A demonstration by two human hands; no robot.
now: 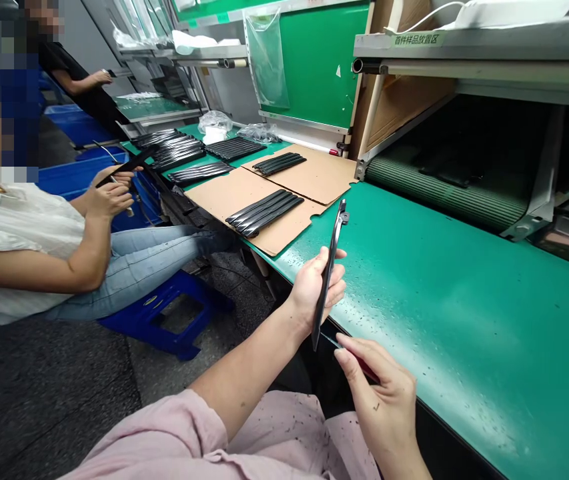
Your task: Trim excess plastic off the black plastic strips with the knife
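Two hands over one green bench (pixel 464 320), shelf label above it too small to read.
My left hand (pixel 314 290) grips a long black strip (pixel 328 273) upright at the bench edge; my right hand (pixel 381 400) pinches a small red-handled tool (pixel 364 367) just below it.

Bright, even overhead light glares softly off the green bench (pixel 464 320); wide-angle edges bend, faces are pixelated.
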